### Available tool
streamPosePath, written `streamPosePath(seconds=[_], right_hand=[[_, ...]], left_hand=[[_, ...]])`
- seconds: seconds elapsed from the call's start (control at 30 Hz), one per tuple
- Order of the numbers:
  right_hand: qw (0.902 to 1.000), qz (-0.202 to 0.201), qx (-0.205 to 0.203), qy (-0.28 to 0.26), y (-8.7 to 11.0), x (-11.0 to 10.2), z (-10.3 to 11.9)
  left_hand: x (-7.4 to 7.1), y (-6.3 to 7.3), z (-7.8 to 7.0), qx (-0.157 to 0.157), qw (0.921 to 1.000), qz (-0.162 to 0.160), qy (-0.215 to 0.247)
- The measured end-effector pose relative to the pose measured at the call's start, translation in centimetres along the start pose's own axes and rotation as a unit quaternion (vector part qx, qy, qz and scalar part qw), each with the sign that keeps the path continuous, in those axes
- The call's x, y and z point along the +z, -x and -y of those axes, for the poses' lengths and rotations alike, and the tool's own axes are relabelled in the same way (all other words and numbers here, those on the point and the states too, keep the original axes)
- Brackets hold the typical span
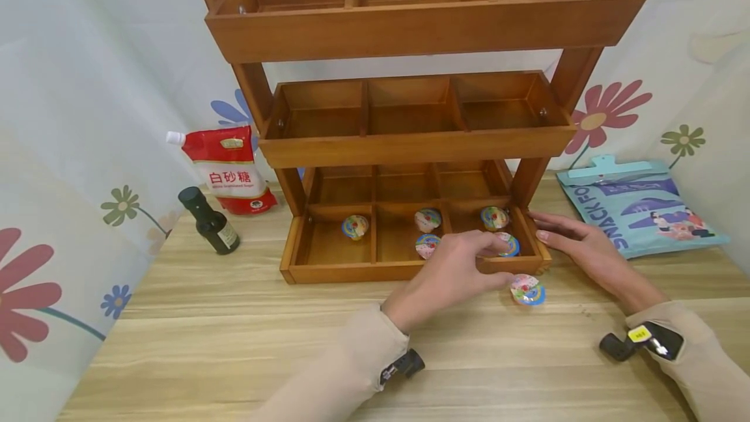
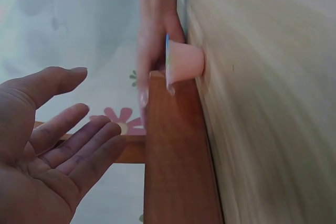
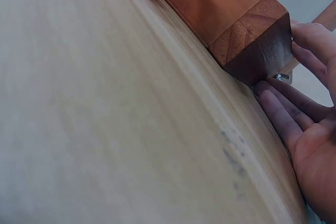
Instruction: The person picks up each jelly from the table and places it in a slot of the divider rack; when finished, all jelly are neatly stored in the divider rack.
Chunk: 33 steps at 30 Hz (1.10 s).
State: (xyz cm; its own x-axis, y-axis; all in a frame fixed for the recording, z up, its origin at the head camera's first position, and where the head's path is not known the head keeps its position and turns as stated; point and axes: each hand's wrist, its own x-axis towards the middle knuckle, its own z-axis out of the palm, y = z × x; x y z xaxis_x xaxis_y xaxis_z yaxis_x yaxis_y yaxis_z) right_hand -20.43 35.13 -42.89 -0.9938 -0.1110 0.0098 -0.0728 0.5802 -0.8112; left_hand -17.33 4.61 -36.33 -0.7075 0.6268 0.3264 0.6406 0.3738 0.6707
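Note:
My left hand [image 1: 454,266] hovers over the front of the rack's lowest tier [image 1: 351,273], fingers extended and holding nothing. A jelly cup [image 1: 527,290] with a colourful lid stands on the table, close to that hand's thumb; its pink side [image 2: 186,62] shows in the left wrist view. Two cups sit in the right compartment, one [image 1: 494,217] behind another partly hidden by my left fingers. The middle compartment has two more cups [image 1: 428,219], and the left one has a single cup [image 1: 355,227]. My right hand [image 1: 577,249] touches the tier's right end, its fingers [image 3: 281,116] fairly straight.
Above rise the wooden rack's middle tier [image 1: 416,148] and top tier [image 1: 428,34], each divided into compartments. At left stand a red-and-white sugar bag [image 1: 230,171] and a dark bottle [image 1: 213,221]. A light-blue snack bag [image 1: 641,207] with a clip lies at right.

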Motion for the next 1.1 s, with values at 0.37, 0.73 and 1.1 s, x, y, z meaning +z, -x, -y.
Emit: streamPosePath(seconds=[0.37, 0.73, 1.1], right_hand=[[0.9999, -0.001, -0.009, -0.007, 0.1, 0.0, -0.1], [0.9999, -0.003, -0.009, -0.01, 0.1, -0.1, 0.0], [1.0, -0.003, -0.006, -0.005, 0.1, -0.1, 0.0]], left_hand=[[1.8, -0.5, -0.3, -0.021, 0.9993, 0.031, -0.001], [3.3, -0.7, -0.2, -0.03, 0.9972, 0.063, -0.025], [4.5, -0.8, 0.1, -0.007, 0.995, 0.061, -0.079]])
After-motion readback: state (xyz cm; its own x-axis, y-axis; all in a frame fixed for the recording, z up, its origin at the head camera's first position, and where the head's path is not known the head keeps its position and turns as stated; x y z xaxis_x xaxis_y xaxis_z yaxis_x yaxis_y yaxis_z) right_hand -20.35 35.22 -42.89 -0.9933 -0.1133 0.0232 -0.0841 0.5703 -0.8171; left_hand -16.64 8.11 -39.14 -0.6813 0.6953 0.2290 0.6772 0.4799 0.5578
